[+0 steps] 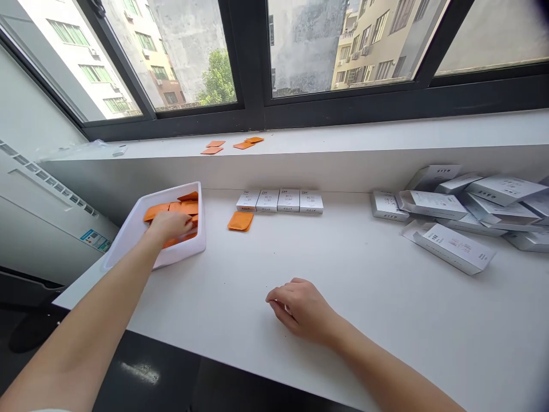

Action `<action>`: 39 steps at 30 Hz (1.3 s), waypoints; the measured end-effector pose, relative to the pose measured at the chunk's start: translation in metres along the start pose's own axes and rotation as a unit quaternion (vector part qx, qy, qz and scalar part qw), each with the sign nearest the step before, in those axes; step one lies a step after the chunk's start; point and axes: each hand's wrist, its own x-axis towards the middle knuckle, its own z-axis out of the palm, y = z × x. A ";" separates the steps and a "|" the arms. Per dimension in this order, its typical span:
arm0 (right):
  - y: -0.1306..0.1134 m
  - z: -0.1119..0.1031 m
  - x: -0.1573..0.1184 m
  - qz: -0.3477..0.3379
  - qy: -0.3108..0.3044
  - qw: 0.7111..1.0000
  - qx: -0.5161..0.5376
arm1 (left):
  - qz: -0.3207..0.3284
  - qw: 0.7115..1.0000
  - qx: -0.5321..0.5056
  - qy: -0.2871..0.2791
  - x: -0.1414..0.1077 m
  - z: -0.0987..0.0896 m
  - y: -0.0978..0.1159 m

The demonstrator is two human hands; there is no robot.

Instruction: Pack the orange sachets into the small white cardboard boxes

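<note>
My left hand point(170, 226) is down inside a white plastic bin point(195, 245). Its fingers are curled on the orange packets point(156, 212) in there; how many they grip is hidden. My right hand point(302, 309) rests near the middle of the white table, fingers curled in toward the thumb, with nothing visible in it. Between the bin and the boxes lies a small stack of orange packets point(240, 221). Just behind it, a row of several small white boxes point(278, 201) stands side by side.
At the right, several white cartons point(454, 246) with open flaps lie in a loose pile. More orange packets point(244, 145) lie on the windowsill point(343, 140) behind the table. A white appliance point(51, 212) stands beyond the table's left side.
</note>
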 end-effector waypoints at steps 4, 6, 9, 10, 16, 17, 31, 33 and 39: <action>-0.001 0.000 0.000 0.002 0.003 1.000 0.012 | -0.069 0.980 -0.046 0.181 -0.025 -0.028 -0.014; -0.003 -0.001 0.001 0.029 0.021 0.998 0.045 | -0.089 0.927 -0.222 0.289 -0.049 -0.038 -0.002; -0.008 -0.007 0.002 0.100 0.066 0.982 0.143 | -0.010 0.793 -0.573 0.206 -0.095 -0.032 0.060; -0.009 -0.009 0.003 0.117 0.086 0.972 0.183 | 0.015 0.764 -0.627 0.149 -0.110 -0.025 0.088; -0.002 -0.022 0.010 0.219 0.216 0.881 0.359 | 0.193 0.762 -0.618 0.001 -0.164 0.016 0.202; 0.003 -0.023 0.010 0.242 0.235 0.868 0.365 | 0.207 0.795 -0.569 0.037 -0.166 0.018 0.203; 0.004 0.000 0.008 0.115 0.102 0.988 -0.017 | 0.160 0.803 -0.570 -0.073 -0.176 0.019 0.206; 0.006 0.004 0.008 0.089 0.127 0.984 -0.093 | 0.164 0.749 -0.634 -0.099 -0.177 0.015 0.207; 0.015 0.002 0.005 0.100 0.138 0.980 -0.102 | 0.165 0.797 -0.581 -0.024 -0.146 0.001 0.185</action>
